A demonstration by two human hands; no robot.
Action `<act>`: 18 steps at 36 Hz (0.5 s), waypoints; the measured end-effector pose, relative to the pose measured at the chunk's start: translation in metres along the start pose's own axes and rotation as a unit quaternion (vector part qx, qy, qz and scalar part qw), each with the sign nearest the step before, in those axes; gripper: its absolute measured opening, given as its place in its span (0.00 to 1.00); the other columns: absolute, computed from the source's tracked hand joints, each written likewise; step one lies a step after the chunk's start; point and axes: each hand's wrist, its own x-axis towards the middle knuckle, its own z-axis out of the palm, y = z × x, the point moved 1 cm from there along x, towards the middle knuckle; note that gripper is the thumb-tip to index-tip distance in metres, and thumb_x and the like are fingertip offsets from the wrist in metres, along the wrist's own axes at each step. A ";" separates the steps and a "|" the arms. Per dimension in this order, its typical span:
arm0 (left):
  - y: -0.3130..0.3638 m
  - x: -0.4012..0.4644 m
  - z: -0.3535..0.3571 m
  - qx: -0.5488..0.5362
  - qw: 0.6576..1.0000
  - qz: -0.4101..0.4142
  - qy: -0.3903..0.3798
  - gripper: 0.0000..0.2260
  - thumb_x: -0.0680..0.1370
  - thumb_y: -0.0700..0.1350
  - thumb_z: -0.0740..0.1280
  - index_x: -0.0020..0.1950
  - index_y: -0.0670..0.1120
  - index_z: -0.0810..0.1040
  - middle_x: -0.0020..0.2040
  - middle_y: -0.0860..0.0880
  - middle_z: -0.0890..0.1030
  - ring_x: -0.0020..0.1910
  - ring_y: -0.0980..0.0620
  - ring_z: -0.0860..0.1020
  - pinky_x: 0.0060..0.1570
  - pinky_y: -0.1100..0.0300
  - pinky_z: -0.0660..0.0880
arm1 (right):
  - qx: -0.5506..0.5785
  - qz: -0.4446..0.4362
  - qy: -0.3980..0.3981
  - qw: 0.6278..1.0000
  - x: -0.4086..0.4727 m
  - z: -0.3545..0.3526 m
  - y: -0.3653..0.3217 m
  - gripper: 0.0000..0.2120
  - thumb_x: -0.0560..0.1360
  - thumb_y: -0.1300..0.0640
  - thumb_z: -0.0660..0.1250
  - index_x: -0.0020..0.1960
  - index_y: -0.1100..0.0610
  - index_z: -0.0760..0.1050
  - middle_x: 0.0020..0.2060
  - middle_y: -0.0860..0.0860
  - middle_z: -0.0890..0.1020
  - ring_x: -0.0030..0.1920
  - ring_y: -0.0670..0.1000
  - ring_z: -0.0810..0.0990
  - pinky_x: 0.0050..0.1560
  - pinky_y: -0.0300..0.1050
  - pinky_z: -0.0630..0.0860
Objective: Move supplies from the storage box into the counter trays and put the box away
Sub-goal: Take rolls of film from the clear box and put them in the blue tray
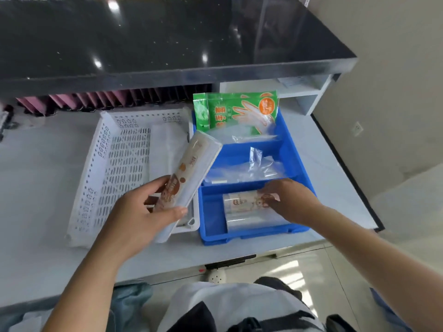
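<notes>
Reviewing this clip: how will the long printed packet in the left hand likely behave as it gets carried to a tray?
The long printed packet probably stays fairly stiff: it juts well past the left hand without drooping. It is likely light, since that hand grips only its lower part. Its glossy wrapper may be slippery, so it could slide in the hold.
</notes>
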 end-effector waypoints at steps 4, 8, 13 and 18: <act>0.021 0.028 0.013 0.057 0.995 0.036 -0.075 0.27 0.64 0.57 0.79 0.53 0.80 0.72 0.48 0.72 0.80 0.45 0.67 0.81 0.44 0.61 0.77 | 0.122 0.089 0.077 0.986 -0.024 -0.017 0.014 0.15 0.73 0.46 0.70 0.60 0.42 0.79 0.56 0.44 0.82 0.52 0.48 0.79 0.52 0.43 0.75; 0.049 0.051 0.046 0.155 0.976 0.085 -0.128 0.29 0.64 0.59 0.76 0.58 0.80 0.67 0.49 0.76 0.78 0.47 0.66 0.80 0.47 0.61 0.77 | 0.303 0.147 0.186 0.923 -0.066 -0.029 0.039 0.15 0.73 0.51 0.72 0.58 0.41 0.80 0.56 0.40 0.82 0.55 0.41 0.79 0.56 0.43 0.75; 0.067 0.071 0.105 0.313 0.925 0.141 -0.163 0.29 0.67 0.58 0.73 0.66 0.66 0.69 0.57 0.60 0.81 0.53 0.54 0.78 0.50 0.56 0.76 | 0.376 0.170 0.281 0.866 -0.101 -0.030 0.049 0.15 0.74 0.53 0.71 0.60 0.43 0.79 0.57 0.38 0.82 0.59 0.39 0.78 0.63 0.48 0.74; 0.063 0.078 0.158 0.382 0.892 0.158 -0.183 0.22 0.71 0.50 0.69 0.64 0.60 0.73 0.54 0.54 0.81 0.54 0.49 0.79 0.45 0.57 0.72 | 0.301 0.152 0.243 0.910 -0.102 -0.029 0.045 0.20 0.73 0.46 0.68 0.64 0.36 0.73 0.58 0.22 0.72 0.61 0.30 0.70 0.54 0.35 0.72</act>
